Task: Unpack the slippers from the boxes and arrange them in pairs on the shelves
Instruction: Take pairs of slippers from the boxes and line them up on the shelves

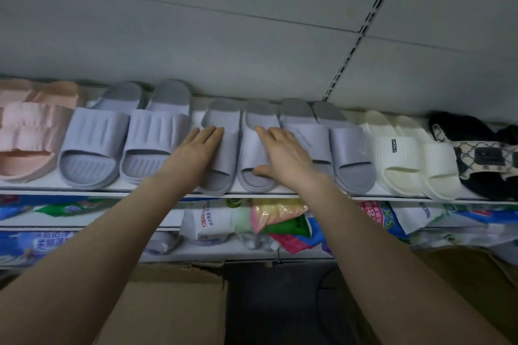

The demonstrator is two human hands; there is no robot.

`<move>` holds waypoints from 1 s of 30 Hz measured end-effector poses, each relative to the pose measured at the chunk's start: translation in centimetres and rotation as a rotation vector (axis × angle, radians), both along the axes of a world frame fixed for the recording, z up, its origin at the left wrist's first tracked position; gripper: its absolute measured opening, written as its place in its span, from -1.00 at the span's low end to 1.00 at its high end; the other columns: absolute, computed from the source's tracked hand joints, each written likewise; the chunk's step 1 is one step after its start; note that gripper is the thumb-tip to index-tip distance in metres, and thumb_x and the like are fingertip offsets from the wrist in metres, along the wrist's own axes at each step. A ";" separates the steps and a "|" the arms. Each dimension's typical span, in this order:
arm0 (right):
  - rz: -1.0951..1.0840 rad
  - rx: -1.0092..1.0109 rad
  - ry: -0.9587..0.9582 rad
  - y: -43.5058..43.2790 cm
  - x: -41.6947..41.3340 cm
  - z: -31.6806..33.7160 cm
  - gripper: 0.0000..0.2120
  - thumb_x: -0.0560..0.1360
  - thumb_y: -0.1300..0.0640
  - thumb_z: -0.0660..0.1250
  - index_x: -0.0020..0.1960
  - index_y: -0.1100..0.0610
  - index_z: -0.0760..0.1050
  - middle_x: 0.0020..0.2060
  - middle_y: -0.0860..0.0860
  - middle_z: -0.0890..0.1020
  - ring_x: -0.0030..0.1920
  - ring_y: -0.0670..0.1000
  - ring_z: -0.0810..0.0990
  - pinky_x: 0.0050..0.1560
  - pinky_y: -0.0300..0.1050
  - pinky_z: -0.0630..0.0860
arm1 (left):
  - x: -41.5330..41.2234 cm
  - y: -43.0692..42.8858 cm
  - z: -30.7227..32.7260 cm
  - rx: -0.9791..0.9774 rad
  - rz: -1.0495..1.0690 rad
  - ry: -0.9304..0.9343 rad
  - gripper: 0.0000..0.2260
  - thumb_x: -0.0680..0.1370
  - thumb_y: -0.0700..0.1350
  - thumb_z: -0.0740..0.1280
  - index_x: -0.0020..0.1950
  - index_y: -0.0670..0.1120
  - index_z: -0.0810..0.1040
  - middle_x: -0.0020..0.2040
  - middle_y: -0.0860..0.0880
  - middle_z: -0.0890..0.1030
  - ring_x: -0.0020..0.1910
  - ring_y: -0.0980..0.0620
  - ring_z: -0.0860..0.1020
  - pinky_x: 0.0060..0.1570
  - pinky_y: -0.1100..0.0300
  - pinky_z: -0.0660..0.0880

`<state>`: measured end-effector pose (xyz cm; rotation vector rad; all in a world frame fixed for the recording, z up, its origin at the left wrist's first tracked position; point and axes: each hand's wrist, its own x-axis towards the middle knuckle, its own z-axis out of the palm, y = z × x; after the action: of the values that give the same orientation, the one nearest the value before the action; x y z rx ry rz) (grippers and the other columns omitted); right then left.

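fingers: left hand (196, 148) flat, fingers (214, 131) pressed together on the strap of the left slipper of the middle pair; right hand (283, 154) lies over the right slipper, fingers (262, 131) loosely together on its strap, thumb at the toe opening; neither pinches anything
step: squaring up a just-placed pair on the shelf, my read; placing looks done, aligning in hand
next move: probably nudge both slippers back so toes line up with neighbours, then let go and go back to the box for another pair; needs light, even push, since slippers look light and could slide crooked
shelf (117, 193): white, row of slippers toes toward front edge, heels toward back wall
cardboard box (173, 302): below the shelves, flaps open, contents not visible
row on shelf: pink pair (30, 134) at left end, bigger lilac-grey pair (123, 137), then the handled pair, another lilac-grey pair (330, 143), cream pair (406, 157), black patterned pair (482, 154) at right end
middle pair (241, 154): lilac-grey foam slides, ribbed strap, side by side and nearly touching, near shelf front edge, between the two other lilac-grey pairs; right one touches the neighbour pair
lower shelves: bagged goods (274, 218), not task items
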<state>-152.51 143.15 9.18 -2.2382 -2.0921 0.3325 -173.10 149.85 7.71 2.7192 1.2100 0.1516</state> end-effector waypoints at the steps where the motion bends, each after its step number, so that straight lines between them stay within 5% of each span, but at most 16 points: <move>1: -0.003 0.007 -0.003 0.1 0.1 -0.2 -0.11 0.45 -0.08 0.46 0.58 0.05 0.01 0.45 0.08 0.27 0.46 0.18 0.19 0.41 0.02 0.23 | 0.2 0.0 0.0 -0.002 0.001 -0.009 -0.31 0.53 -0.39 0.22 0.57 -0.14 -0.05 0.57 -0.15 0.06 0.52 -0.22 0.10 0.48 0.08 0.01; 9: 0.025 -0.047 -0.009 -0.3 0.2 -0.2 -0.11 0.49 -0.04 0.42 0.60 0.04 -0.08 0.50 0.07 0.19 0.51 0.22 0.06 0.47 0.11 0.19 | 1.4 0.2 0.2 -0.009 0.061 0.041 -0.31 0.56 -0.37 0.17 0.58 -0.09 -0.12 0.58 -0.10 0.01 0.52 -0.17 0.09 0.47 0.14 0.01; 15: -0.001 0.048 0.150 -3.7 1.6 0.8 -0.13 0.52 0.04 0.40 0.61 0.00 -0.12 0.59 0.05 -0.01 0.57 0.11 -0.02 0.53 0.05 0.09 | 1.7 -0.4 1.1 -0.027 0.079 0.131 -0.21 0.54 -0.26 0.30 0.58 -0.13 -0.17 0.58 -0.15 -0.08 0.54 -0.25 -0.04 0.49 0.00 -0.04; 19: -0.168 0.253 0.103 -8.3 7.3 1.0 -0.23 0.51 0.22 0.33 0.60 0.05 0.01 0.56 0.11 0.12 0.54 0.11 0.11 0.49 0.03 0.21 | 4.6 -2.0 1.6 0.102 -0.086 -0.058 -0.24 0.33 -0.38 0.40 0.49 -0.32 0.19 0.46 -0.37 0.25 0.43 -0.43 0.21 0.39 -0.23 0.22; 22: -0.250 0.154 0.023 -9.7 13.2 1.1 -0.14 0.46 0.20 0.39 0.60 0.06 -0.03 0.57 0.12 0.06 0.55 0.14 0.06 0.52 0.05 0.16 | 9.0 -3.4 1.8 0.094 -0.192 -0.073 -0.23 0.32 -0.24 0.53 0.45 -0.34 0.27 0.41 -0.37 0.33 0.39 -0.42 0.30 0.34 -0.22 0.27; 26: -0.174 -0.017 -0.031 -7.6 18.5 1.1 0.05 0.37 0.10 0.51 0.60 0.03 -0.15 0.59 0.09 -0.05 0.57 0.16 -0.04 0.54 0.03 0.08 | 15.3 -4.4 1.7 0.041 -0.159 -0.075 -0.17 0.45 -0.05 0.46 0.56 -0.22 0.05 0.55 -0.24 0.12 0.53 -0.25 0.08 0.46 -0.05 0.11; 30: -0.021 -0.028 -0.031 -6.0 20.9 0.6 0.04 0.35 0.08 0.51 0.60 0.09 -0.10 0.58 0.09 0.05 0.55 0.13 0.09 0.50 -0.01 0.16 | 19.2 -4.2 1.0 -0.012 -0.075 0.014 -0.19 0.50 -0.11 0.40 0.57 -0.18 -0.06 0.56 -0.21 0.05 0.53 -0.24 0.08 0.46 -0.06 0.15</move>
<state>-131.61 137.18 9.77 -2.2943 -2.0897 0.3301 -153.93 145.69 8.76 2.7552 1.1062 0.1166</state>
